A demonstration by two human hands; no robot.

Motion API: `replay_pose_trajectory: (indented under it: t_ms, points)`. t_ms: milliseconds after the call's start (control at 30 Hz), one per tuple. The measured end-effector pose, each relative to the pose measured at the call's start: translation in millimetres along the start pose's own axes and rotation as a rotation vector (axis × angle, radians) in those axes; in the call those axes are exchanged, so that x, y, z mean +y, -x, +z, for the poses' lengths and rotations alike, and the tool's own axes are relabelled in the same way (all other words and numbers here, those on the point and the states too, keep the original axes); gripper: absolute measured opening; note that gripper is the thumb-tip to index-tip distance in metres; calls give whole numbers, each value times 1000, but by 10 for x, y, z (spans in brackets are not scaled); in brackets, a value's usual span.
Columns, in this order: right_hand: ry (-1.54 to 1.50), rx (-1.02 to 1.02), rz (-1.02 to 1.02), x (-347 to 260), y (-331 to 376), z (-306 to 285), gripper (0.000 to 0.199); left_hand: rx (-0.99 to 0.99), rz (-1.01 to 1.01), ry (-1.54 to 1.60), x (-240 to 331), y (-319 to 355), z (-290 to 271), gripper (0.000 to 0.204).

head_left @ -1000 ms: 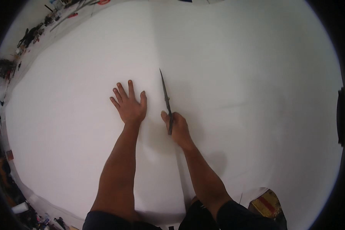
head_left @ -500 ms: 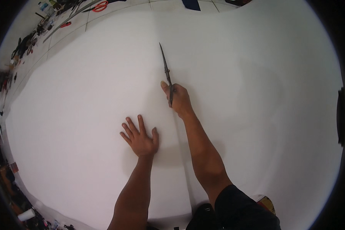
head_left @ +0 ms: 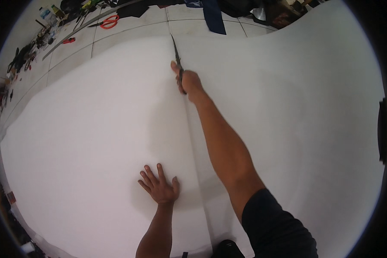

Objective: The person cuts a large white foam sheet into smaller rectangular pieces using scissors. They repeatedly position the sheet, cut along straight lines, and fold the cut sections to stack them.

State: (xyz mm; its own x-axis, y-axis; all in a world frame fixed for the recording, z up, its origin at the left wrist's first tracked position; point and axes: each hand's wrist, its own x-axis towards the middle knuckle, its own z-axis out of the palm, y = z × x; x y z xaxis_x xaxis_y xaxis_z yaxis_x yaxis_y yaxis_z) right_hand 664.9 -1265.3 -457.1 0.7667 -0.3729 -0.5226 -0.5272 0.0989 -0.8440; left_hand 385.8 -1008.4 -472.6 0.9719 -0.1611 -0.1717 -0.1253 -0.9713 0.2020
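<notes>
A large white sheet [head_left: 94, 129] covers the tiled floor. My right hand [head_left: 189, 83] is closed round the handles of dark scissors [head_left: 176, 53], whose blades point away from me and reach the sheet's far edge. Behind the scissors, a long cut line runs back through the sheet toward me. My left hand [head_left: 160, 187] lies flat on the sheet to the left of that line, its fingers spread, holding nothing.
Beyond the sheet, red-handled scissors [head_left: 109, 22] lie on the tiles beside a long grey strip [head_left: 79, 29]. Dark blue cloth [head_left: 214, 19] lies at the far middle. Bottles [head_left: 47, 16] and clutter line the far left. A dark shoe [head_left: 228, 249] shows at the bottom.
My right hand and the scissors have moved away from me to the sheet's far edge, lengthening the cut. My left hand sits lower in the picture; more far floor shows.
</notes>
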Motion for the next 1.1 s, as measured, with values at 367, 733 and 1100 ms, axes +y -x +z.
replay_pose_trajectory:
  t_ms: [367,733,1100]
  points:
    - [-137,105,-262,-361,291,-241,46,104,45,20,-17,11,48,74]
    - [370,164,-152,2184,4419,-1248,40,227,74,-70,48,86,89,68]
    - [522,456,587,5102,9223,-3072,56,177,430,311,-686,2618,-651,46]
